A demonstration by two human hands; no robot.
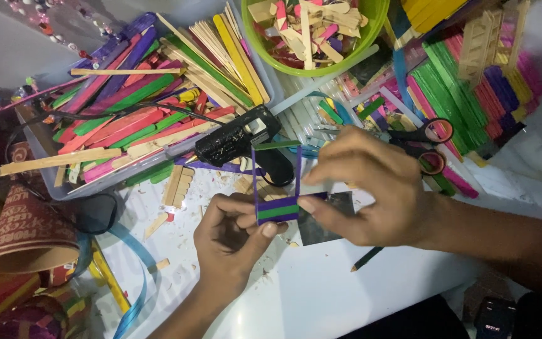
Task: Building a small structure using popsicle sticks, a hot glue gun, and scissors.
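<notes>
Stick frame (277,188), pinched between both thumbs, seemingly

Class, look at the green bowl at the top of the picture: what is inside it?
The green bowl holds a loose heap of short craft-stick pieces, mostly plain wood, some pink or red. The heap covers the bowl's bottom, and the frame cuts off its far rim.

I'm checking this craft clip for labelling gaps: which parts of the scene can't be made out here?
- Stick frame, head view: its lower corners are covered by the left hand and right hand.
- Glue gun: its handle is hidden behind the frame.
- Scissors: blades hidden by the right hand.
- Green bowl: cut off by the top edge.
- Dark device, bottom right: too small to identify.
</notes>
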